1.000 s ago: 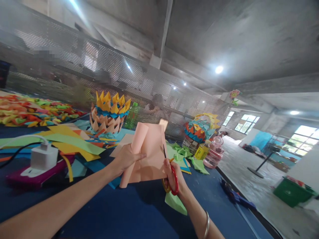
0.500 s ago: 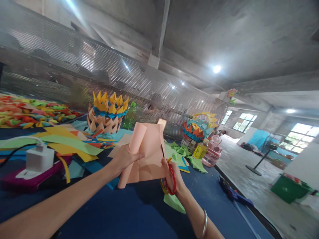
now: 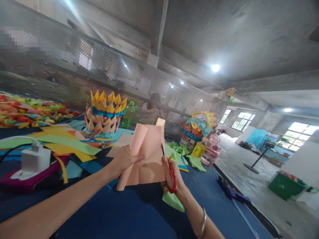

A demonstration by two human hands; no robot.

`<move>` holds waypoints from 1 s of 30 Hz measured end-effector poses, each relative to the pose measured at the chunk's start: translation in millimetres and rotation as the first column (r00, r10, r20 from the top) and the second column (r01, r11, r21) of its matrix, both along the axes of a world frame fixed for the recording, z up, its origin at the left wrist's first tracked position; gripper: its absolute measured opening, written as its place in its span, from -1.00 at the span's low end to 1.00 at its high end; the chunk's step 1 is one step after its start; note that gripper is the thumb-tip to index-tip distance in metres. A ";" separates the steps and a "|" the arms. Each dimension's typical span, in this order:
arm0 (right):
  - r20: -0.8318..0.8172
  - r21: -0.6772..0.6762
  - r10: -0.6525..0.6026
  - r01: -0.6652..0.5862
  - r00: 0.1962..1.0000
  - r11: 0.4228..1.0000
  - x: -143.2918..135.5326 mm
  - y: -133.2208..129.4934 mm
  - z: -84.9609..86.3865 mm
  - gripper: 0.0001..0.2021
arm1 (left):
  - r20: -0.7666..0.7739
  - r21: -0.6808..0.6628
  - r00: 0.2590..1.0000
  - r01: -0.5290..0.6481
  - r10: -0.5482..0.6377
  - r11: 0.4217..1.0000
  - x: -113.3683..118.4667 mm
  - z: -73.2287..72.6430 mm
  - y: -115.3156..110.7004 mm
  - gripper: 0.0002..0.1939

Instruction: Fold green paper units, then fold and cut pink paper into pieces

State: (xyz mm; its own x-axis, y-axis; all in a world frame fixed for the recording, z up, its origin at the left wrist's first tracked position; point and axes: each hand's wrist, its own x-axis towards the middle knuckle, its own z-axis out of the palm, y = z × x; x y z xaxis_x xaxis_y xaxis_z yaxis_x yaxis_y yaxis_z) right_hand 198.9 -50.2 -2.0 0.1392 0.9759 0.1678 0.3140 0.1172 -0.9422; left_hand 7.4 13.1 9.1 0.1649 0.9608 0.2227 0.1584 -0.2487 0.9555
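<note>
A peach paper sheet (image 3: 151,146), its left side curled into a roll, is held up above the blue table. My left hand (image 3: 127,158) is closed around the rolled part, thumb lying across the front. In my right hand (image 3: 171,174) are scissors with red and yellow handles (image 3: 173,179); their dark blade lies along the sheet's right edge, and a narrow strip stands beside it. Below my right hand a light green paper piece (image 3: 173,201) rests on the table.
Folded-paper baskets (image 3: 106,114) (image 3: 195,127), a green bottle (image 3: 129,115) and a yellow bottle (image 3: 199,148) stand at the back. Coloured paper strips (image 3: 72,142) and a white plug (image 3: 36,159) lie left. A blue glue gun (image 3: 233,192) sits at the right edge.
The view has shifted slightly, moving the surroundings a little left. Both hands keep their hold, and the sheet and scissors look nearly the same.
</note>
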 end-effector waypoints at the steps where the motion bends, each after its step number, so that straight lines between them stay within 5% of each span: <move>1: 0.005 -0.002 0.005 -0.005 1.000 1.000 -0.2 0.0 -0.2 -0.42 | -0.004 0.004 1.000 -0.005 0.005 1.000 -0.1 0.8 -0.7 -0.66; 8: 0.046 0.101 0.056 -0.060 0.997 0.993 7.2 4.6 -3.2 -0.44 | -0.002 -0.020 0.999 0.040 -0.040 0.999 0.5 2.4 -6.1 -0.67; 30: 0.034 0.103 0.021 -0.024 0.999 0.994 9.9 5.8 -1.4 -0.46 | -0.016 -0.043 0.996 0.092 -0.093 0.995 2.6 -1.2 -6.7 -0.63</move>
